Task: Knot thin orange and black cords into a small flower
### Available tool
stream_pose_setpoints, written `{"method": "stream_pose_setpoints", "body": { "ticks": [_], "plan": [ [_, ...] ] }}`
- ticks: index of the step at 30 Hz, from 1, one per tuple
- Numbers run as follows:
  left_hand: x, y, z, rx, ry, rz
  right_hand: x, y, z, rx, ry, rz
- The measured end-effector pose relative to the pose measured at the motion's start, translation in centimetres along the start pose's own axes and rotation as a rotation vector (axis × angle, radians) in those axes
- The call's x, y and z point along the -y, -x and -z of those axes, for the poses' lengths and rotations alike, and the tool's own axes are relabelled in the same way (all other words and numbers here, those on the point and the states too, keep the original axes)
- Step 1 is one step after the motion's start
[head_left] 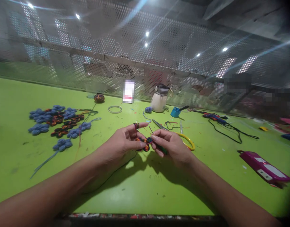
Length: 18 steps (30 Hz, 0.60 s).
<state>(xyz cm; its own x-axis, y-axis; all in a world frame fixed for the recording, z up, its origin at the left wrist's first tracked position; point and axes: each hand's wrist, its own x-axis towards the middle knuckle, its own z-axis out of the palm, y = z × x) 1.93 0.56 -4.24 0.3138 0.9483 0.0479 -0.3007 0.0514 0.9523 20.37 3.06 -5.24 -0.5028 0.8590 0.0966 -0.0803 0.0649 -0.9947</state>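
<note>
My left hand (126,138) pinches a small crocheted flower (146,146) in dark, orange and red yarn between thumb and fingers. A loop of the same yarn wraps its raised index finger, and a dark strand trails down toward the table's front. Close against the flower, my right hand (171,143) is closed on a crochet hook (162,150); a green part shows under the palm and a thin tip sticks up by the fingertips. Scissors (188,142) with yellow handles lie just behind my right hand, partly covered by it.
Finished blue flowers (62,144) and dark-orange flowers (64,126) lie left on the green table (126,201). Behind stand a yarn ball (99,98), a metal ring (114,109), a lidded jar (159,101) and a blue pot (175,112). A magenta case (263,165) lies right.
</note>
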Motion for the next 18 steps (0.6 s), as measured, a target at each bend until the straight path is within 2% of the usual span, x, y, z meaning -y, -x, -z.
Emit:
{"method": "stream_pose_setpoints", "body": {
  "ticks": [8, 13, 18],
  "plan": [
    [-1.4, 0.8, -0.2, -0.025, 0.047, 0.091, 0.0, 0.5, -0.4, 0.031, -0.038, -0.084],
    [-1.2, 0.8, 0.1, -0.004, 0.083, 0.112, 0.0, 0.6, -0.4, 0.049, -0.041, -0.108],
    [-1.1, 1.0, 0.0, -0.031, 0.182, 0.163, -0.5, 0.5, -0.5, 0.036, -0.077, -0.13]
  ]
}}
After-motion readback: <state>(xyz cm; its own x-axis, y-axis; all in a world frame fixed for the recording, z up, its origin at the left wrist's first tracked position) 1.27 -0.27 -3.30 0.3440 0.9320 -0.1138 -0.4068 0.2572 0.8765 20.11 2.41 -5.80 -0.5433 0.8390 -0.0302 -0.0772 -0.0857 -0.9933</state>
